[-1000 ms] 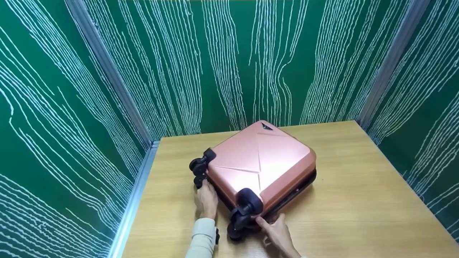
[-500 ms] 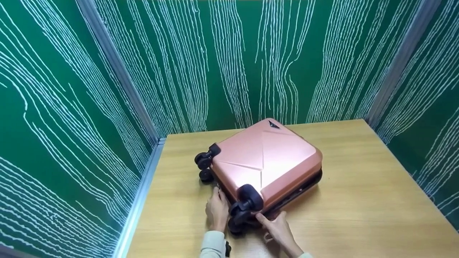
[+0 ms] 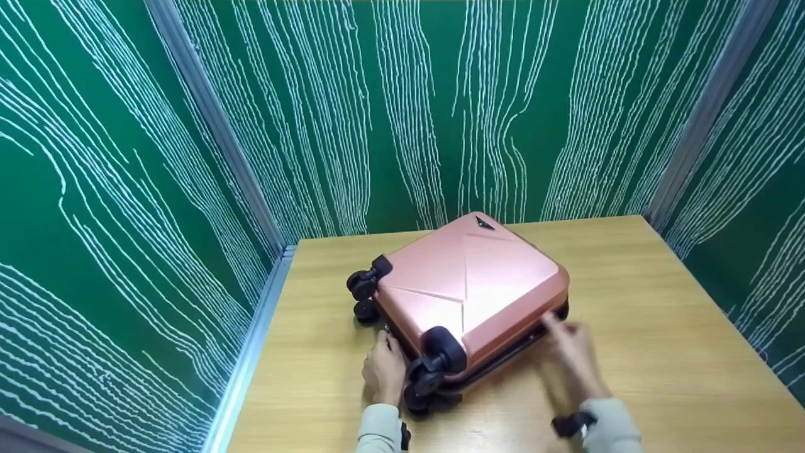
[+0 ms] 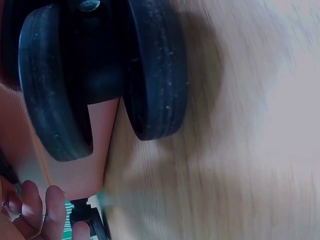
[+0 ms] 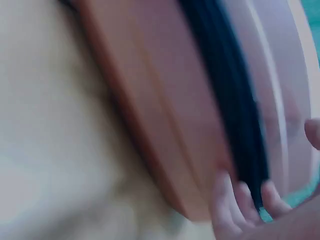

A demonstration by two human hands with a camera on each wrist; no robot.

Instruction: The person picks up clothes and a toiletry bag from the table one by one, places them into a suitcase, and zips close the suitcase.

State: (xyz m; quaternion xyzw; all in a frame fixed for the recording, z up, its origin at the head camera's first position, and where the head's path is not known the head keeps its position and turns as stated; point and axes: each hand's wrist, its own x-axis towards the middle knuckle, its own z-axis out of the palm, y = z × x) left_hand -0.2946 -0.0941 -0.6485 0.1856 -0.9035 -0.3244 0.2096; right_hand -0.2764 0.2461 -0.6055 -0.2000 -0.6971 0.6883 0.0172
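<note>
A pink hard-shell suitcase (image 3: 465, 283) lies flat on the wooden table, its black caster wheels (image 3: 427, 371) towards the near left. My left hand (image 3: 385, 368) is at its wheeled side between the wheels, with a small shiny part by its fingertips; whether I pinch that part is hidden. In the left wrist view, bent fingers (image 4: 55, 210) show beside the shell, below a large twin wheel (image 4: 155, 70). My right hand (image 3: 572, 352), blurred, is at the suitcase's near right side. Its fingers (image 5: 222, 200) are by the black seam band (image 5: 225, 80), thumb apart.
The wooden table (image 3: 666, 352) extends to the right and front of the suitcase. Green walls (image 3: 402, 113) with white wavy lines stand behind and on both sides, joined by metal posts (image 3: 214, 119).
My right hand has left the near wheel corner and moved right along the suitcase's side. The left hand first slid nearer along the wheeled edge, then stayed there. The suitcase is nearly unmoved.
</note>
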